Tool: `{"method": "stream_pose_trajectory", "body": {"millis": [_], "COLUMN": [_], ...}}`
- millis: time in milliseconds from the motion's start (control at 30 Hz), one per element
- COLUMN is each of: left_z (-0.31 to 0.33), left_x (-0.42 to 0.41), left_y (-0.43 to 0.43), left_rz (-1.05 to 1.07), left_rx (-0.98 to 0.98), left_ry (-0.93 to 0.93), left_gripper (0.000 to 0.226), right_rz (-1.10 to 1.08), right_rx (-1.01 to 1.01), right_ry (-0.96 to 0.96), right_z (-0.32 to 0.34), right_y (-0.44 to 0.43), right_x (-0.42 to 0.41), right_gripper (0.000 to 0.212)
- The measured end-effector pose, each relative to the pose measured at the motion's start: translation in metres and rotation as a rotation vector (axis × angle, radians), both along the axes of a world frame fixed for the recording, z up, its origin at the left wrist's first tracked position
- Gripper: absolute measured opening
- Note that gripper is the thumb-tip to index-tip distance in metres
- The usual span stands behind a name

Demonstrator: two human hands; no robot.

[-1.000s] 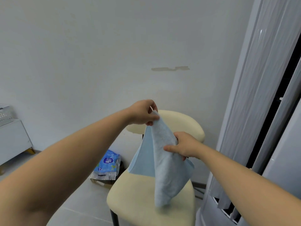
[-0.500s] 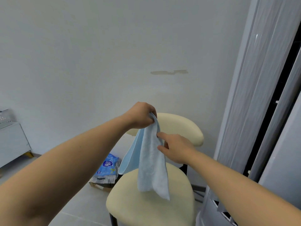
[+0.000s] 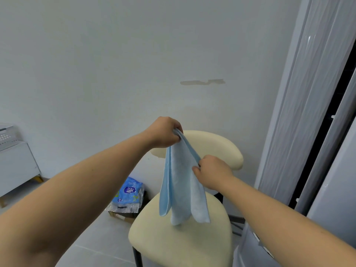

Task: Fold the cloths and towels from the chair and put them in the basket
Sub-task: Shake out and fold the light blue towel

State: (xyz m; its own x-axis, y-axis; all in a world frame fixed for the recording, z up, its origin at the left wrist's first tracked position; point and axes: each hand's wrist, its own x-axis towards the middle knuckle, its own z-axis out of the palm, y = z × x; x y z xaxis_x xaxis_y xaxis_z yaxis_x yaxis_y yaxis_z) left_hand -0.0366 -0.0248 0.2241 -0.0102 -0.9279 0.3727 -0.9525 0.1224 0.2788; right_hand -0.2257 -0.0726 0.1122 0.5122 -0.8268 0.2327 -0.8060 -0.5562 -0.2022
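A light blue cloth (image 3: 181, 185) hangs doubled in the air above the cream chair (image 3: 181, 241). My left hand (image 3: 165, 134) grips its top corners in a fist. My right hand (image 3: 211, 173) pinches the cloth's right edge lower down, just in front of the chair's curved backrest (image 3: 221, 149). The cloth's lower ends dangle a little above the seat. No other cloth lies on the seat, and no basket is in sight.
A blue plastic packet (image 3: 128, 194) lies on a small box on the floor left of the chair. A white cabinet (image 3: 13, 162) stands at the far left. Grey folding door panels (image 3: 300, 112) rise at the right, close to the chair.
My left hand lifted the cloth's top higher. My right hand let go of the middle, slid up, then took the right edge, and the cloth now hangs narrower and folded.
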Motion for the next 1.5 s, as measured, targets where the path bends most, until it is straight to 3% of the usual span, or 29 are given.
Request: {"method": "stream_pose_trajectory", "body": {"millis": [133,233,300,400,500,633,933,1267,1500], "left_z": [-0.001,0.0,0.0,-0.003,-0.009,-0.018,-0.021,-0.021,-0.024], "left_x": [0.005,0.011,0.014,0.018,0.023,0.033,0.03,0.045,0.055], "left_y": [-0.002,-0.004,-0.006,-0.009,-0.012,-0.014,-0.02,-0.02,-0.02], "left_rz": [0.019,0.058,0.082,0.119,0.144,0.162,0.122,0.17,0.197], "left_rx": [-0.015,-0.039,-0.049,-0.063,-0.048,0.007,0.005,0.001,-0.007], "left_ry": [0.061,0.107,0.115,0.106,0.07,0.03,0.048,0.079,0.068], "left_gripper": [0.02,0.019,0.019,0.018,0.015,0.013,0.012,0.013,0.012], "right_rz": [-0.011,-0.039,-0.031,0.043,0.069,0.068,0.062,-0.08,-0.034], "right_rx": [-0.037,-0.04,-0.026,-0.007,0.147,0.282,0.155,0.224,0.248], "right_ry": [-0.27,-0.527,-0.57,-0.462,-0.352,-0.053,0.19,0.079,0.03], "right_z": [-0.003,-0.001,0.001,0.0,0.001,-0.003,-0.012,-0.022,-0.014], "right_y": [-0.01,-0.013,-0.014,-0.015,-0.014,-0.013,-0.011,-0.025,-0.037], "right_x": [-0.006,-0.009,-0.009,-0.01,-0.015,-0.023,-0.034,-0.055,-0.073], "right_gripper": [0.032,0.014,0.011,0.016,0.011,0.011,0.019,0.039,0.043]}}
